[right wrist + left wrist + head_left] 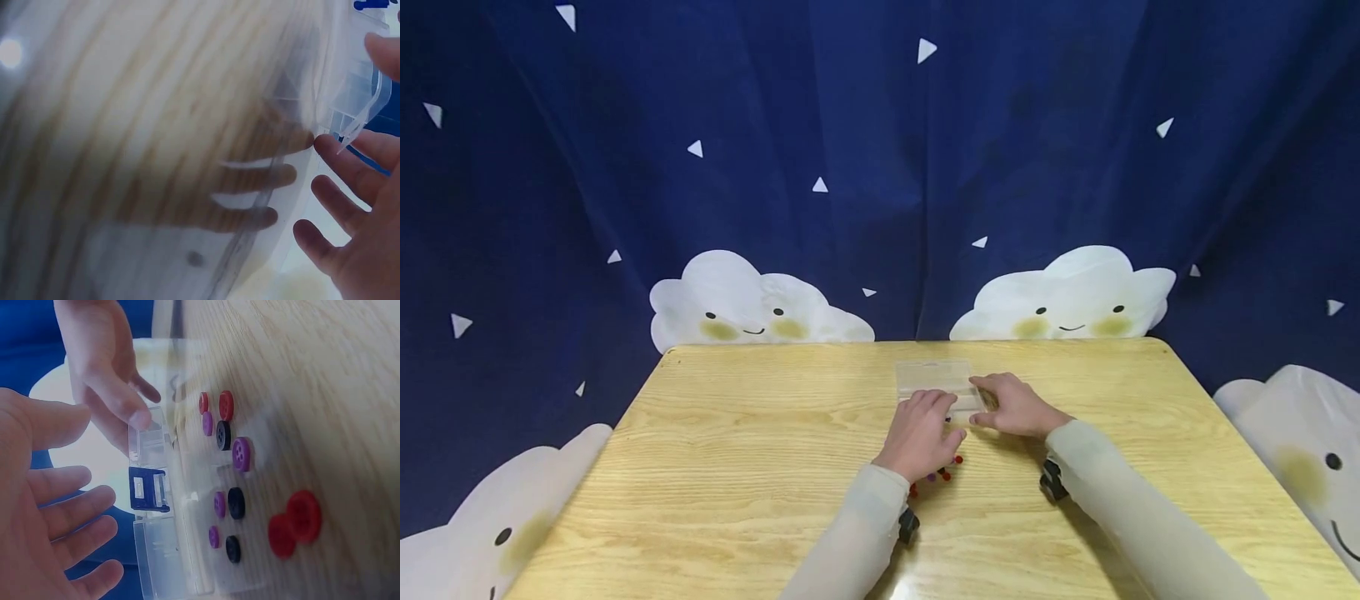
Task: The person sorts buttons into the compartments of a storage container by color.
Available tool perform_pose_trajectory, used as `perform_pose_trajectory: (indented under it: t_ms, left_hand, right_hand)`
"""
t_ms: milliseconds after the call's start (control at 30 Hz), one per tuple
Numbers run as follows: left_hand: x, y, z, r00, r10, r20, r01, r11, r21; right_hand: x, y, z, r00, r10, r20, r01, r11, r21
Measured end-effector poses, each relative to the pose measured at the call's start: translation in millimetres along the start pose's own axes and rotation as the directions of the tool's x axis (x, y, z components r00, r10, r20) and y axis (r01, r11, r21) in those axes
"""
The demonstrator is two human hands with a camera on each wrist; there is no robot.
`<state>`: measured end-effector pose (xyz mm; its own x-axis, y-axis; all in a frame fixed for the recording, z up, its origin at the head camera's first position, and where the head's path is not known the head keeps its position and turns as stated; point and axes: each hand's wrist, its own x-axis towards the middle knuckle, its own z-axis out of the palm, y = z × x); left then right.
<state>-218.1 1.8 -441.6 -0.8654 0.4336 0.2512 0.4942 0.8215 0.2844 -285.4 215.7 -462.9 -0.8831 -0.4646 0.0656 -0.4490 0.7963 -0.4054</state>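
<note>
A clear plastic box (pixel 934 375) with a dark blue latch (pixel 149 499) stands on the table, its transparent lid tipped back. My left hand (pixel 923 433) hovers at the box's near left side, fingers spread and holding nothing. At the right end of the box is my right hand (pixel 1017 406); its thumb and extended fingers lie about that end, the thumb at the near corner. In front of the box lie several loose buttons: red ones (pixel 304 516), purple ones (pixel 241 454) and black ones (pixel 235 503). My left hand partly covers them in the head view.
The pale wooden table (pixel 737 467) reaches back to a dark blue curtain (pixel 865 125) printed with white clouds and triangles. A dark wrist camera (pixel 908 526) is under the left sleeve, another (pixel 1053 482) under the right.
</note>
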Motion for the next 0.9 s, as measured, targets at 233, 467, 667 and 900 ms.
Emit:
perform_pose_trajectory:
  t_ms: [233,467,667,900]
  left_hand:
    - [-1.9,-1.8,-1.8,0.999,0.018,-0.028,-0.018,1.000,-0.011]
    - [-3.9,-4.2,-8.3,0.998,0.032,-0.050,-0.033,0.999,-0.020]
    - [-5.0,-7.5,-13.0,0.999,0.016,-0.034,-0.018,0.998,-0.059]
    - [-11.1,-13.6,-19.9,0.999,-0.030,-0.009,0.029,0.993,-0.116]
  right_hand:
    - [2.6,7.1,4.9,1.000,0.000,0.002,0.000,0.995,0.101]
    - [2.5,10.5,9.5,0.999,-0.020,-0.026,0.023,0.992,0.122]
    - [-1.2,9.1,8.4,0.999,-0.003,-0.036,0.009,0.989,0.150]
    - [-5.2,7.3,10.3,0.997,0.081,0.002,-0.079,0.957,0.278]
